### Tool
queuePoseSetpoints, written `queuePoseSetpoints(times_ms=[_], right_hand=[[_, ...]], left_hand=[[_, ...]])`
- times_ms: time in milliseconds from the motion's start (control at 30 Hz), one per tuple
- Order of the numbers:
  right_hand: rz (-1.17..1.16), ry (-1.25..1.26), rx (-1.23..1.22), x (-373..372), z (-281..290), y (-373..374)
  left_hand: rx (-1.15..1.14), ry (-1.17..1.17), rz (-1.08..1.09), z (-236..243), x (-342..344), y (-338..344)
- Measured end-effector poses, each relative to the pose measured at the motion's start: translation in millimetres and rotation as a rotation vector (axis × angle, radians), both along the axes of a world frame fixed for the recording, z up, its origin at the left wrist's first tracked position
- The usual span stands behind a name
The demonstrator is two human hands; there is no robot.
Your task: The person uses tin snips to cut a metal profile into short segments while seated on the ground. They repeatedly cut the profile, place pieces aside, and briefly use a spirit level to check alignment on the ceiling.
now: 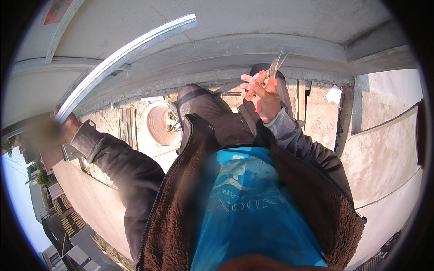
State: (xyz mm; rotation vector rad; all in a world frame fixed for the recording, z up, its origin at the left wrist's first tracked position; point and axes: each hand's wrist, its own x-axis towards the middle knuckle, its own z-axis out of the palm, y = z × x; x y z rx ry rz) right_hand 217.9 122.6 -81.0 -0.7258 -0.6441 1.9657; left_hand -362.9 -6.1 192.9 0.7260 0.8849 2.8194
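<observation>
A long silver metal profile (129,52) slants up from the left toward the top centre. My left hand (68,127), partly hidden by a blurry smudge, is closed on its lower end. My right hand (264,101) grips metal snips (275,67) with orange-red handles, blades pointing up and slightly apart, above my right knee. The profile's far end lies left of the blades, apart from them.
A grey ceiling or wall surface (271,18) with a ledge (307,47) spans the upper view. A pale bucket (153,135) with small things inside stands below, left of my legs, among boards (126,126). Buildings and greenery show at the far left.
</observation>
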Motion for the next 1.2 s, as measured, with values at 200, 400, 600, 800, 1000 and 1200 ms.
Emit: queuePoseSetpoints(times_ms=[200,400,600,800,1000,1200], right_hand=[[-0.159,0.125,0.177,-33.4,90.8,28.4],[-0.231,0.096,0.225,-34.1,105.6,24.0],[-0.232,0.076,0.128,-37.1,101.7,22.7],[-0.177,0.082,0.067,-39.6,99.1,20.6],[-0.176,0.218,0.146,-41.5,84.1,20.5],[-0.163,0.284,-0.040,-51.4,67.1,26.1]], left_hand=[[0.009,-0.210,-0.179,-133.5,68.4,28.9],[-0.098,-0.320,-0.050,-177.8,66.8,30.4],[-0.003,-0.206,-0.252,-180.3,57.4,11.1],[-0.035,-0.194,-0.241,-181.8,30.4,-11.4],[0.070,-0.123,-0.271,-151.8,90.5,15.3],[-0.201,0.236,-0.233,-103.2,231.2,50.9]])
